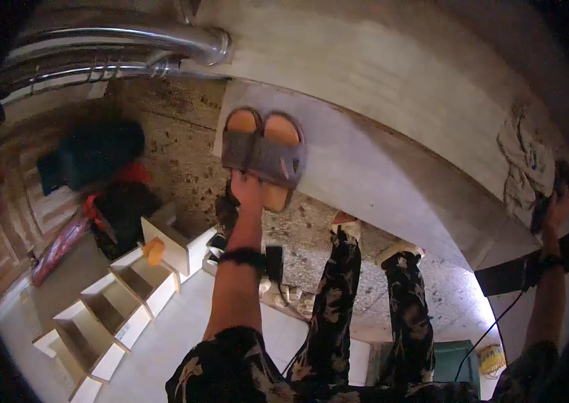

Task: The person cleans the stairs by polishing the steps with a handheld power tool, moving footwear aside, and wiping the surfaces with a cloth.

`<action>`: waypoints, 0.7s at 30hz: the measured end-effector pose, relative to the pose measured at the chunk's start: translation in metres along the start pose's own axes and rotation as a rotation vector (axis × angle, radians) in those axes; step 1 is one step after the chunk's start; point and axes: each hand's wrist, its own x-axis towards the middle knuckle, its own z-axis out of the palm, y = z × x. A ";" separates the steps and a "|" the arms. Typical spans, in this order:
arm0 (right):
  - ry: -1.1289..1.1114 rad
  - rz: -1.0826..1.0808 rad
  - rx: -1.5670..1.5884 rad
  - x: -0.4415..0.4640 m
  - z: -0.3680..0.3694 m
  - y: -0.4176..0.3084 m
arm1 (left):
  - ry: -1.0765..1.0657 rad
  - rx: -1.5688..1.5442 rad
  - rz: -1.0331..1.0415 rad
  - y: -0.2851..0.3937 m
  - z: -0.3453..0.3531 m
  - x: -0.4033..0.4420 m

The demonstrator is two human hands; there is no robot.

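Note:
A pair of dark sandals with tan insoles (261, 153) hangs side by side from my left hand (247, 191), whose fingers are closed on their near part. They are in front of a pale surface at upper centre. At the far right, my right hand (554, 211) is closed around a dark item (564, 177) too dim to identify. Just left of that hand lies a crumpled grey cloth (525, 158) on the pale ledge (392, 74).
A white compartment rack (123, 295) stands lower left, with an orange item (153, 251) on it. Dark bags (123, 211) lie beyond. Metal pipes (116, 35) run across the upper left. Small shoes (291, 293) sit near my legs. A cable hangs at right.

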 end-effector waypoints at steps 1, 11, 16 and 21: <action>-0.039 0.034 0.046 0.000 -0.006 -0.009 | -0.031 -0.134 -0.047 -0.012 -0.010 -0.017; 0.027 -0.018 -0.039 -0.001 -0.043 -0.071 | -0.095 0.376 0.308 0.074 -0.127 -0.097; -0.049 0.180 -0.071 -0.003 -0.033 -0.084 | -0.144 -0.138 0.398 0.161 -0.142 -0.039; 0.096 0.178 -0.153 -0.015 -0.016 -0.074 | -0.235 -0.531 0.228 0.287 -0.127 0.014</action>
